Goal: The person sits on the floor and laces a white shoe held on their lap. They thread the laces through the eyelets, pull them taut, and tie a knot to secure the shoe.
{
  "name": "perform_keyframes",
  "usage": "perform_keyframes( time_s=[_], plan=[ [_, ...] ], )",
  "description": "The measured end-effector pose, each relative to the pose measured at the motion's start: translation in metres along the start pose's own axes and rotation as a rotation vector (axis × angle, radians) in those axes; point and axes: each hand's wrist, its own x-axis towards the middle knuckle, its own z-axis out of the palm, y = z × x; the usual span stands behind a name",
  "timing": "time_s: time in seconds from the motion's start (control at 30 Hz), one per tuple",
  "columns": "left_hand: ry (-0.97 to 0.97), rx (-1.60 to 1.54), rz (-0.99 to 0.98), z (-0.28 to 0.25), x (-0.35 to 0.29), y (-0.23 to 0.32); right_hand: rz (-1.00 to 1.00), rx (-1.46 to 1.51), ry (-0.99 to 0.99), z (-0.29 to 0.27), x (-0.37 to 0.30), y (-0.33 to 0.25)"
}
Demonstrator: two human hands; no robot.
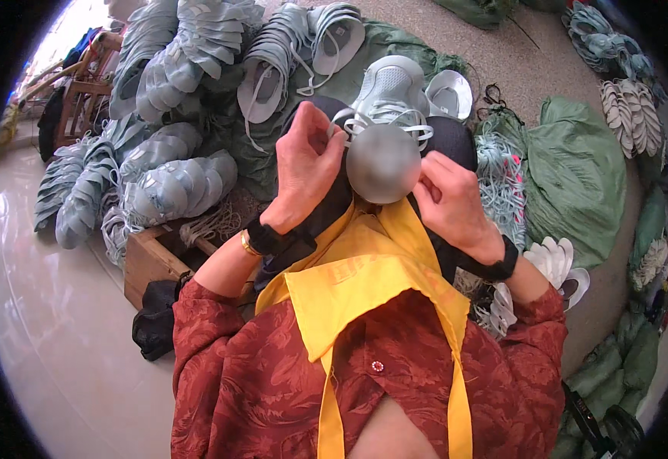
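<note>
A pale grey-blue shoe upper (390,86) rests across my knees, toe pointing away from me. White shoelaces (387,115) cross its front and stick out in loops on both sides. My left hand (311,168) is closed in a pinch at the left side, shut on a shoelace. At the right side my right hand (455,205) is also closed, thumb and fingertips together just below a lace loop. What lies between those right fingertips is hidden. A round blur covers the near part of the upper.
Stacks of pale shoe uppers (188,57) lie at left and beyond, some laced (334,38). A wooden box (154,264) stands left of my legs, beside a black pouch (156,317). At right are bundled laces (502,180), a green sack (578,180) and white pieces (552,260).
</note>
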Motion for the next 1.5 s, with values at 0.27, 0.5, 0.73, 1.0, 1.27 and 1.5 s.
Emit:
perform_keyframes(
  time_s=[0.27, 0.5, 0.73, 1.0, 1.27, 1.5],
  plan=[
    [-0.035, -0.164, 0.050, -0.010, -0.005, 0.001, 0.121, 0.155, -0.013, 0.012, -0.036, 0.005],
    [-0.201, -0.286, -0.012, -0.017, -0.001, 0.008, 0.205, 0.229, 0.065, 0.009, -0.025, 0.009],
    [-0.359, -0.189, -0.082, -0.024, 0.004, 0.008, 0.477, 0.544, 0.190, 0.004, 0.015, 0.035],
    [-0.341, -0.078, -0.004, -0.030, 0.006, 0.008, 0.511, 0.796, 0.198, 0.006, 0.019, 0.052],
    [-0.296, 0.119, 0.057, -0.031, 0.005, 0.013, 0.436, 0.695, 0.161, 0.000, 0.007, 0.035],
    [-0.308, 0.230, 0.114, -0.032, 0.004, 0.016, 0.486, 0.733, 0.032, -0.005, 0.017, 0.044]
  ],
)
